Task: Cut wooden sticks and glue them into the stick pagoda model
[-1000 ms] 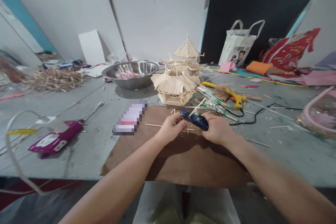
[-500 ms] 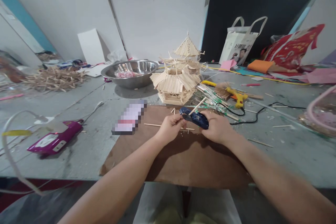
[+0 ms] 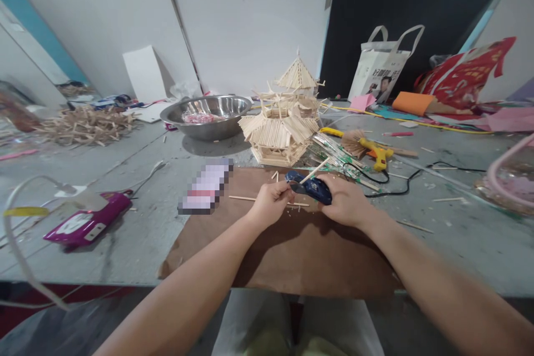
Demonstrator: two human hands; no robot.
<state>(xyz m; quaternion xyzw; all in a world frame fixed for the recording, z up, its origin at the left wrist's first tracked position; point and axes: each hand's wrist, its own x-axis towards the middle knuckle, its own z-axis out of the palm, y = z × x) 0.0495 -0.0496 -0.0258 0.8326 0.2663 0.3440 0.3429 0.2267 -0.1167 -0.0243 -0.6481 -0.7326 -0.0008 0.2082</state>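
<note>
My right hand (image 3: 344, 199) is wrapped round a dark blue cutter (image 3: 320, 190) with a greyish, blade-like tip pointing left. A thin wooden stick (image 3: 315, 171) slants up to the right across the tool. My left hand (image 3: 271, 203) is closed in a pinch at the tool's tip, where the stick's lower end seems to run into the fingers; the exact contact is hidden. Beneath both hands lies a brown sheet (image 3: 300, 267). Loose sticks, one of them a long stick (image 3: 242, 198), and small chips rest on it. A pagoda model (image 3: 283, 133) built of sticks stands just behind.
A phone (image 3: 206, 186) lies left of my hands, with a purple power strip (image 3: 89, 219) farther left. A steel basin (image 3: 208, 128) sits behind. To the right are a yellow glue gun (image 3: 377, 154) with its black cord, bundled sticks and a pink-handled basket (image 3: 511, 178).
Both hands and the cutter stay almost in place. The right forearm has shifted very slightly, and the stick's angle is nearly the same.
</note>
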